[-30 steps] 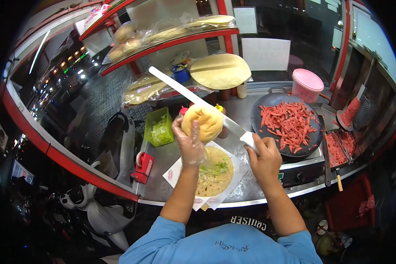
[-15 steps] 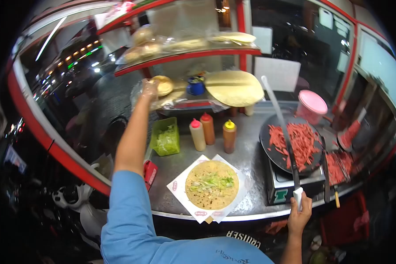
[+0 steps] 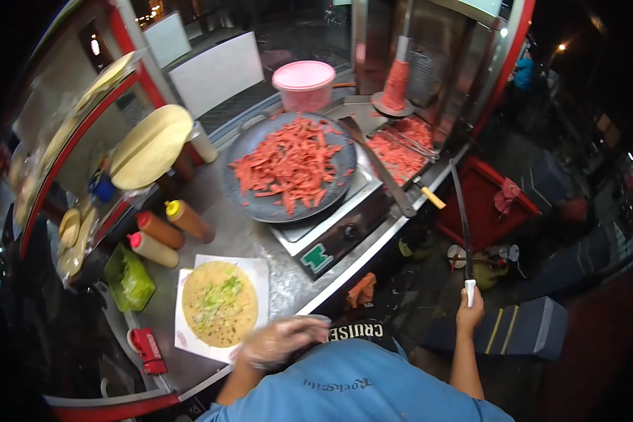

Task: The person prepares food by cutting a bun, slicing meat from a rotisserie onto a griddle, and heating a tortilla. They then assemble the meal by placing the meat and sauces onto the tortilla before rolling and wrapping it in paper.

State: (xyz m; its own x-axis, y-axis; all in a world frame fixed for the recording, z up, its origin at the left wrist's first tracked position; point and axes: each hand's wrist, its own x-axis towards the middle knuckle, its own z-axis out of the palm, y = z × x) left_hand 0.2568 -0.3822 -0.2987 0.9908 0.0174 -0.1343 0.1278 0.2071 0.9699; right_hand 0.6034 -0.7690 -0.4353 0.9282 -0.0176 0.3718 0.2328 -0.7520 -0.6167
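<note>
My right hand [image 3: 470, 314] is closed around the white handle of a long knife [image 3: 463, 218]. Its thin dark blade points up and away, to the right of the counter. In a clear plastic glove, my left hand [image 3: 283, 339] is blurred by motion in front of my chest, its fingers loosely stretched to the right with nothing visible in them. Just beyond it lies a round flatbread [image 3: 219, 304] on white paper [image 3: 260, 271], topped with shredded lettuce [image 3: 225, 292].
Sliced reddish meat [image 3: 292, 162] heaps on a black pan [image 3: 260, 211] over a stove [image 3: 344, 235]. Nearby are sauce bottles [image 3: 190, 221], a green lettuce tub [image 3: 129, 278], a pink-lidded bucket [image 3: 304, 81], a meat spit [image 3: 397, 84], another long blade [image 3: 383, 169] and a red crate [image 3: 482, 200].
My view has swung right. My left hand has come back from the bread on the shelf to my chest. The knife has moved from over the pan out past the counter's right side.
</note>
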